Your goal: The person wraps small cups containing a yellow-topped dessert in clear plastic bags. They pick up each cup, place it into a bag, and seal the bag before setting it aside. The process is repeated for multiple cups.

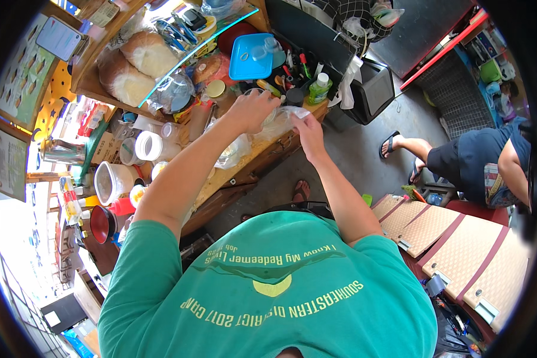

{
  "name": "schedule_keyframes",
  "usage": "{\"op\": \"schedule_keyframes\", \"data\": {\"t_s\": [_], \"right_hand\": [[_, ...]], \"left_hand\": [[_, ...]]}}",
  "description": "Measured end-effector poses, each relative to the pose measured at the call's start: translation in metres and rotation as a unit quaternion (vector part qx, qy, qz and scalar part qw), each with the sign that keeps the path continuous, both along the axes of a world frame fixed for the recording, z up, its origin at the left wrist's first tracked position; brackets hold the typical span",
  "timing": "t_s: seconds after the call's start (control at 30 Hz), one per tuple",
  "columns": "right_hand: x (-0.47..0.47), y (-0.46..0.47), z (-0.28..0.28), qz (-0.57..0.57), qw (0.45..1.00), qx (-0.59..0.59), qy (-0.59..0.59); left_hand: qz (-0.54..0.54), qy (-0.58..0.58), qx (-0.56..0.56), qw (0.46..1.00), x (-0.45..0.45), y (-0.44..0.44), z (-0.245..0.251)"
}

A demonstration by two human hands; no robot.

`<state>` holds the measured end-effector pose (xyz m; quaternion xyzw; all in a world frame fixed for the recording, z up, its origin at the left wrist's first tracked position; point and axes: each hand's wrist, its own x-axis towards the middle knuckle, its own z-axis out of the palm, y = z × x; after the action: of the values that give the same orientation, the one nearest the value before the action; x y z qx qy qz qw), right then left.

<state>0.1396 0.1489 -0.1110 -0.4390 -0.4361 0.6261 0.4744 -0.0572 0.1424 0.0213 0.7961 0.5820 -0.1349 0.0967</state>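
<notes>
Over the right end of a wooden counter [210, 183], my right hand [309, 134] pinches the edge of a clear plastic bag [277, 125] between thumb and fingers. The bag hangs thin and crumpled towards my left hand [255, 109]. That hand is bent palm down beside a round clear container, whose rim shows just behind the knuckles. Its fingertips are partly hidden, so whether they grip the bag or the container is unclear. Below the left wrist lies another clear bag [233, 151] with something pale inside. A jar with a gold lid [216, 89] stands behind the left wrist.
A blue tray [251, 56], a bottle of green liquid [320, 89] and several pens crowd the back. Bagged bread [150, 53] sits behind a glass edge. White tubs [149, 146] line the left. A black bin [373, 91] stands right; a person [470, 165] is beyond.
</notes>
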Motion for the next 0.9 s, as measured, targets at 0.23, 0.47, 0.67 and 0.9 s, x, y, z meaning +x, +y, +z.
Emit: {"op": "schedule_keyframes", "data": {"t_s": [0.23, 0.47, 0.67, 0.9], "right_hand": [[-0.015, -0.037, -0.038, 0.127, 0.971, -0.165, -0.116], [-0.078, -0.030, -0.063, 0.237, 0.954, -0.183, -0.020], [-0.019, -0.017, 0.003, 0.319, 0.910, -0.231, -0.127], [-0.028, 0.007, 0.046, 0.178, 0.956, -0.138, -0.188]], "left_hand": [[0.035, -0.072, 0.011, 0.997, -0.003, 0.002, -0.003], [0.095, -0.087, 0.015, 0.992, 0.002, 0.009, -0.002], [0.067, -0.065, 0.019, 0.995, -0.002, 0.005, -0.009], [0.049, -0.043, 0.002, 0.998, -0.005, 0.004, -0.010]]}}
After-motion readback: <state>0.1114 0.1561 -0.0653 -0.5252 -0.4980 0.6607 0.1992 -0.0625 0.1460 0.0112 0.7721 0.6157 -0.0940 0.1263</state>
